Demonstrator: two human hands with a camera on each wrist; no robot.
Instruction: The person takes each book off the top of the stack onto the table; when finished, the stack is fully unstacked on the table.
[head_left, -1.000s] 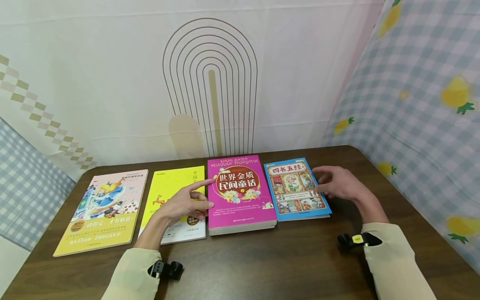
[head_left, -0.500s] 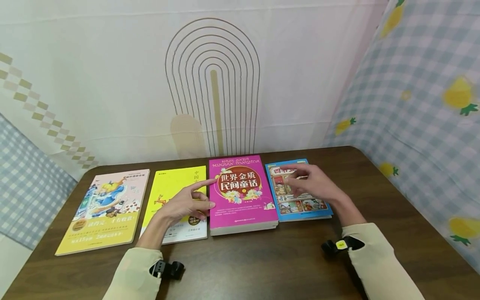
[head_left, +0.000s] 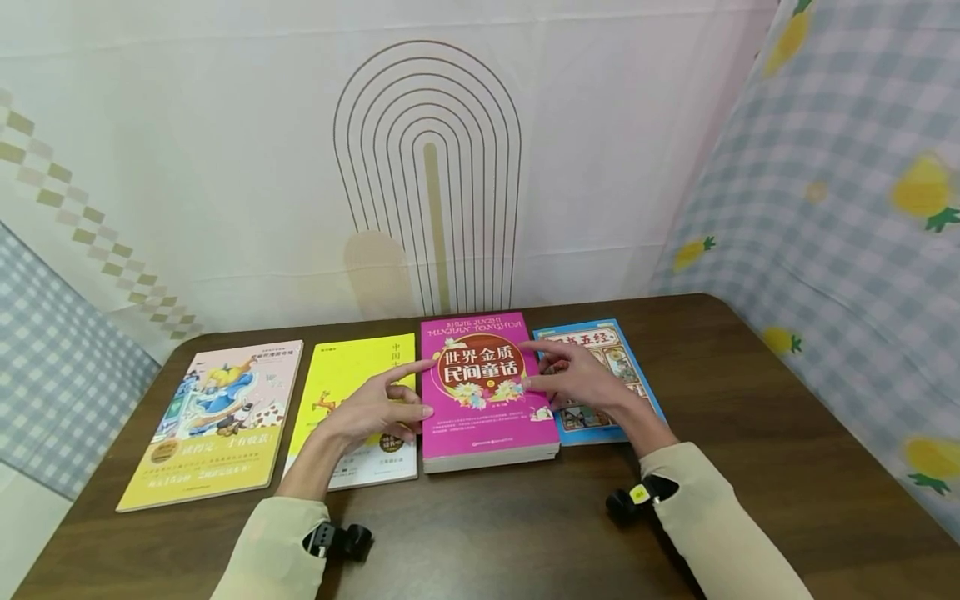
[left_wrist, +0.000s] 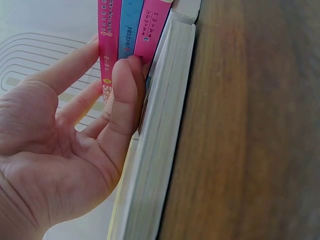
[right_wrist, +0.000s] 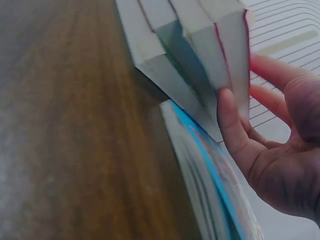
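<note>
- Head view: thick magenta-topped paperback stack [head_left: 487,432] at 12 o'clock.
- Left hand [head_left: 372,410] at its 9, right hand [head_left: 587,385] at 3; both loosely spread, touching, nothing clasped.
- Likely bracing step; next calls for even pressure.

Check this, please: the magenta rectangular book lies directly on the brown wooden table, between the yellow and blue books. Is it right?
Not directly on the table: the left wrist view shows the magenta book lying on a blue-spined book. The rest is right.

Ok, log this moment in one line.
left hand: touches book stack's left side; right hand: touches its right side; pink book: top of stack; blue book: right of stack; yellow book: left of stack
</note>
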